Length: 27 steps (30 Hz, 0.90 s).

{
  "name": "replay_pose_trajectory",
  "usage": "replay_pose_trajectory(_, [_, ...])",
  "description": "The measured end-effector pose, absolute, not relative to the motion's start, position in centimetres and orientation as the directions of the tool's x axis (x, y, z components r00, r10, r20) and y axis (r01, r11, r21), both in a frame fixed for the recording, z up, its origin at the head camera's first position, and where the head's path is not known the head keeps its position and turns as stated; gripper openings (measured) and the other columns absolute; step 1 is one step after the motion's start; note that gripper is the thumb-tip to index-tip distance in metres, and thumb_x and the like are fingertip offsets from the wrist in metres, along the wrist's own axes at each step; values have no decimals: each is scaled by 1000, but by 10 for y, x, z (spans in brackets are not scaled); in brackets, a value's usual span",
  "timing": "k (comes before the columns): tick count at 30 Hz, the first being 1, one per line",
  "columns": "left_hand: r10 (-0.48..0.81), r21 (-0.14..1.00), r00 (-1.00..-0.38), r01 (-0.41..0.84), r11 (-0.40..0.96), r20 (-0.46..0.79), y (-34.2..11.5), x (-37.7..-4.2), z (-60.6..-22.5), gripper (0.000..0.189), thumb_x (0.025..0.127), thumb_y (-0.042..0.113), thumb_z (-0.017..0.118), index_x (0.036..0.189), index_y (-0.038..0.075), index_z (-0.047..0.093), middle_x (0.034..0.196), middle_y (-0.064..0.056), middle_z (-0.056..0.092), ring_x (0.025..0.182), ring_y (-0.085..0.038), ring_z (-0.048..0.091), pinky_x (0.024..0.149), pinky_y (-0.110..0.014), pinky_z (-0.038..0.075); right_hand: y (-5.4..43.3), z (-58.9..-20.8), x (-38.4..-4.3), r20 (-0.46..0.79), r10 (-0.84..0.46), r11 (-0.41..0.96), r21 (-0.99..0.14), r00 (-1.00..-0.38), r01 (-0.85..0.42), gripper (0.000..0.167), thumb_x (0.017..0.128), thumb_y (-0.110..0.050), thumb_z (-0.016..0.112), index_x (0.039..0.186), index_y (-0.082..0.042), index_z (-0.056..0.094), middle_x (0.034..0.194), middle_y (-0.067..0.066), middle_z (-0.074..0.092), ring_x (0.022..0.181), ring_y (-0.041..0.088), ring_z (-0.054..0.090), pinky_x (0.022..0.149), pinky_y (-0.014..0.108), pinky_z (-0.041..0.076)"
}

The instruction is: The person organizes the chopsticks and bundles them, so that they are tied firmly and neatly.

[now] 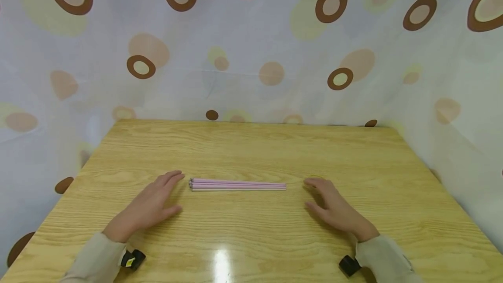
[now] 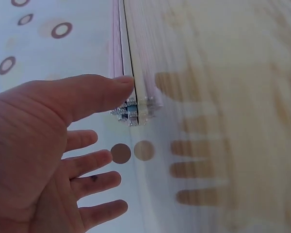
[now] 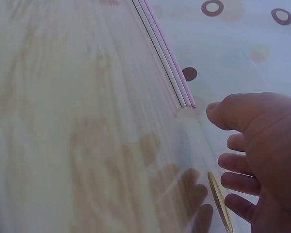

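Note:
A small bundle of slim pink chopsticks [image 1: 239,185] lies crosswise on the wooden table, their glittery silver ends to the left and thinner tips to the right. Just left of the silver ends is my left hand [image 1: 151,204], fingers extended, thumb apart, holding nothing. In the left wrist view the silver ends [image 2: 132,111] appear beyond the thumb. Off the thin tips my right hand [image 1: 334,206] is held with fingers loosely bent and no object in it. A thin yellow rubber band [image 3: 219,201] shows beside its fingers in the right wrist view, mostly hidden in the head view.
The glossy wooden table [image 1: 251,152] reflects the hands and a bright light near its front. Behind and at both sides hangs a pale cloth [image 1: 243,29] with brown and beige ovals. Each wrist carries a small black camera [image 1: 133,260].

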<state>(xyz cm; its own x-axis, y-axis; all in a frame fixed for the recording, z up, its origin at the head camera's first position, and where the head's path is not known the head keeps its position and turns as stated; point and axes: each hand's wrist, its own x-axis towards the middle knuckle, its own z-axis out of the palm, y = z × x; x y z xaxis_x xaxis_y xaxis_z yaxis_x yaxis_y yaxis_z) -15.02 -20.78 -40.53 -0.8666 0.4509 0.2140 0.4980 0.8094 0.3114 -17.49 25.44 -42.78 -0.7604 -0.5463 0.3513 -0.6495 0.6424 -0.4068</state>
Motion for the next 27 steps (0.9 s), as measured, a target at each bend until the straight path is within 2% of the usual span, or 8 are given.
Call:
replay_pose_trajectory(4, [458,314,-862,506,803,217,-205,-153,-407,73,78,14,78,138,-5,42,141,-25,43,126,-43,45,98,-57,41,251,-428,-179,332,-547,643,-420,-768,-640,50,89,-7,67,132,6,47,132,22,51,122,39,45,97,46,33])
replay_pose_trajectory(11, [473,309,-855,518,798,213,-198,-158,-406,73,78,14,78,139,-4,42,142,-23,43,127,-41,45,97,-56,41,241,-428,-186,364,-565,622,-402,-741,-672,49,87,-5,68,131,6,48,131,22,52,122,41,45,96,54,35])
replay_pose_trajectory(20, [468,295,-853,520,802,230,-191,-168,-403,62,85,16,72,137,-5,44,141,-23,45,128,-39,45,99,-55,40,229,-423,-199,318,-579,603,-452,-751,-657,45,91,-9,65,131,5,49,132,20,51,123,38,45,98,56,36])
replay_pose_trajectory(27, [490,324,-843,537,779,221,-178,-171,-408,54,88,14,68,134,-4,46,136,-21,50,122,-37,50,98,-53,42,223,-429,-200,262,-589,616,-467,-765,-634,40,91,-9,65,127,2,53,125,14,56,117,32,49,96,50,39])
